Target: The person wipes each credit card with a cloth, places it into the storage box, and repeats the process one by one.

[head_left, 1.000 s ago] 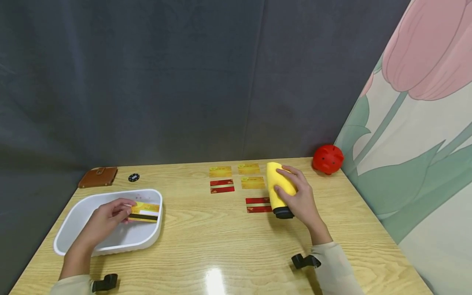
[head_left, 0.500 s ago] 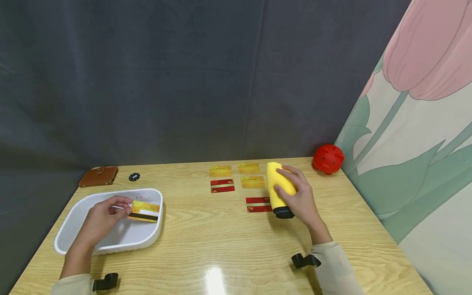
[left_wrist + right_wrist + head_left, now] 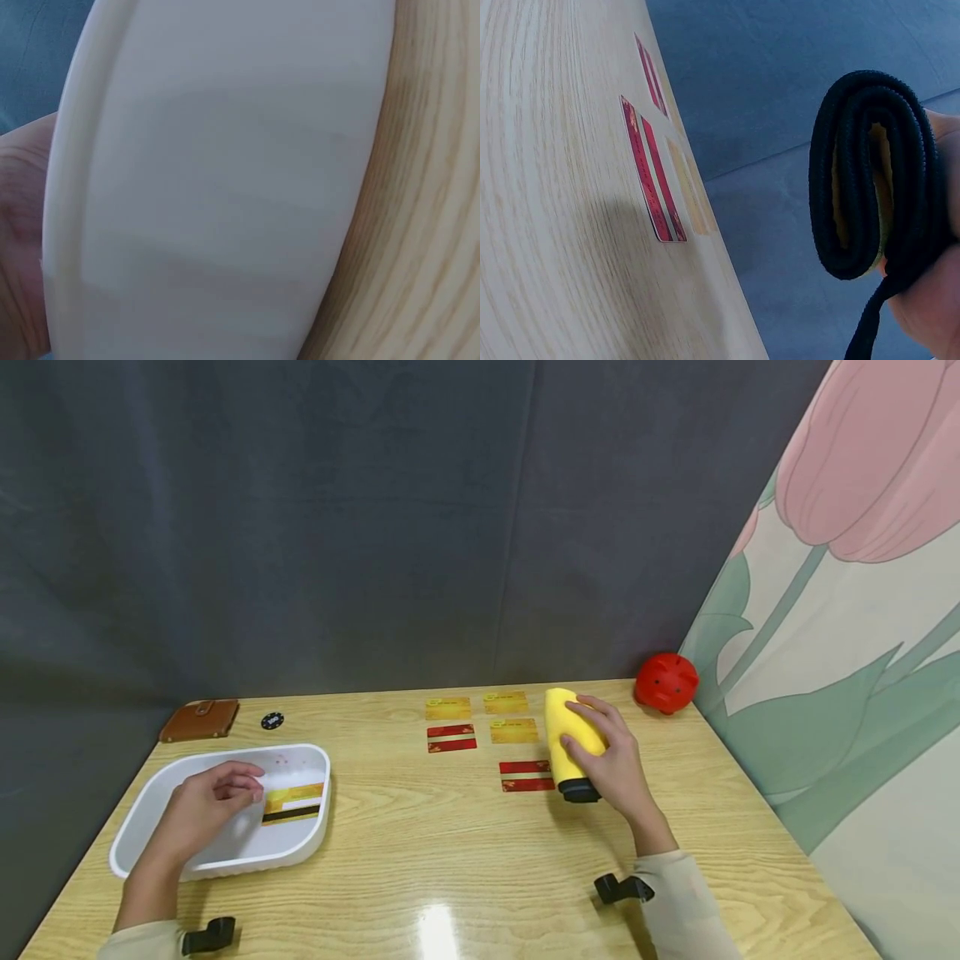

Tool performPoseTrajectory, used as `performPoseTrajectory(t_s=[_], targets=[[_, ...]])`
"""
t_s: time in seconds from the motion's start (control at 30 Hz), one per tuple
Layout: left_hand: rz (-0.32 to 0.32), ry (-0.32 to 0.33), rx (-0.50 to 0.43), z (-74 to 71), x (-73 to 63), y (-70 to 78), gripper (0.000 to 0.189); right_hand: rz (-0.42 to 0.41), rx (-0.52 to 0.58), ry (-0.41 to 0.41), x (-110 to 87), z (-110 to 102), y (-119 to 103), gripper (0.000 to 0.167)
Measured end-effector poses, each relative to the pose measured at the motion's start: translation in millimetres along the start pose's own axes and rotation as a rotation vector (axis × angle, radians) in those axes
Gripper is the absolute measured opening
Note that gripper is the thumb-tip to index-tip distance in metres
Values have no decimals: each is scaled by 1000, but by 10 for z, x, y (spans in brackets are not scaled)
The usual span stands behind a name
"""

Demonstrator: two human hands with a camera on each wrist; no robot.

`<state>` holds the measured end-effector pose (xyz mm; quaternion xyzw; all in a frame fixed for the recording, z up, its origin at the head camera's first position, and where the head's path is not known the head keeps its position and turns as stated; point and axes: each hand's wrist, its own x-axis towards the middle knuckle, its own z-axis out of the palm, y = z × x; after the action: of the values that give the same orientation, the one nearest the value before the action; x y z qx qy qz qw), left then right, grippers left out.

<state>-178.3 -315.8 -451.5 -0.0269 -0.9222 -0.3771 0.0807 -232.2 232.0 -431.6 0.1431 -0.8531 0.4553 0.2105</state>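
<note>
My left hand (image 3: 204,806) hovers within the white plastic tub (image 3: 247,863), fingers loosely bent and holding nothing. Just right of its fingertips, a yellow bank card (image 3: 291,793) with a black stripe lies in the tub. In the left wrist view the tub's side (image 3: 225,172) covers most of that hand. My right hand (image 3: 618,768) grips a rolled yellow cloth (image 3: 566,735), held above the table. Its dark-edged end (image 3: 825,187) shows folded layers and a trailing strap in the right wrist view.
On the table (image 3: 390,827) lie several cards, among them a red card (image 3: 452,738), another red card (image 3: 525,776) beside the cloth, and a yellow card (image 3: 513,732). Along the back stand a brown wallet (image 3: 201,721), a black poker chip (image 3: 272,721) and a red piggy bank (image 3: 666,682).
My left hand has let go of the yellow bank card and drawn slightly left; the card now lies lower in the tub. The right hand with the cloth has barely moved.
</note>
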Motion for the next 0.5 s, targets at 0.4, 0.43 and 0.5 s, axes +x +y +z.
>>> performPoseTrajectory(t_s=[0.4, 0.43, 0.5], targets=[[165, 14, -28, 63, 45, 245, 25, 31, -1, 7, 11, -77, 9, 47], [173, 8, -37, 72, 48, 300, 25, 35, 2, 8, 12, -82, 12, 47], [184, -10, -53, 93, 55, 409, 25, 41, 9, 8, 11, -90, 22, 47]])
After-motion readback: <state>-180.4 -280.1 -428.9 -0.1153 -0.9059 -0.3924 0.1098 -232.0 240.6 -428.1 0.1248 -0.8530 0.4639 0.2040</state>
